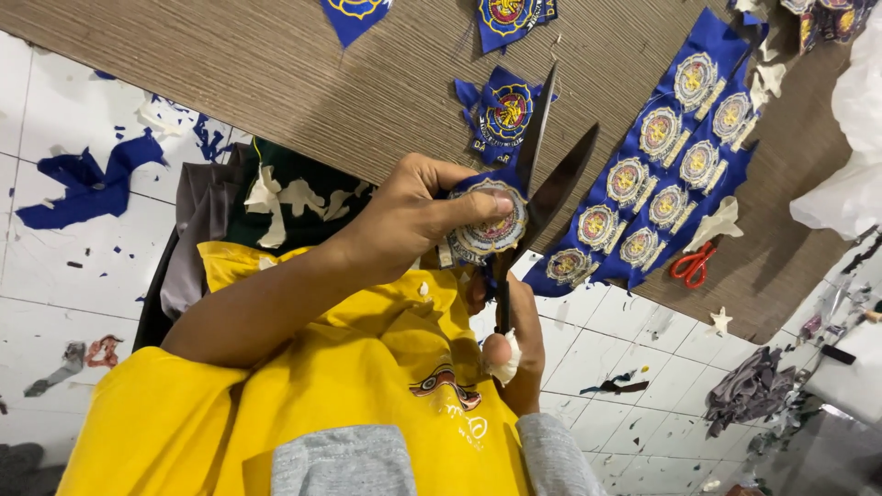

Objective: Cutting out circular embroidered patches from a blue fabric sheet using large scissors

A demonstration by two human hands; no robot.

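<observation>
My left hand (pixel 413 216) pinches a round embroidered badge (pixel 491 225) on blue cloth, thumb across its face. Below the badge, my right hand (pixel 513 354) grips the handles of large black scissors (pixel 549 179), with white wrapping on one finger. The scissor blades are spread apart and point up, and their crotch sits at the badge's right edge. I wear a yellow shirt (pixel 367 367) with grey sleeves.
A long blue cloth strip with several identical badges (pixel 661 165) lies on the brown mat (pixel 303 83). Small red snips (pixel 691 264) rest near the strip's lower end. Cut badges (pixel 501 115) lie above. Blue scraps (pixel 87 184) and cloth bits litter the white tiled floor (pixel 55 266).
</observation>
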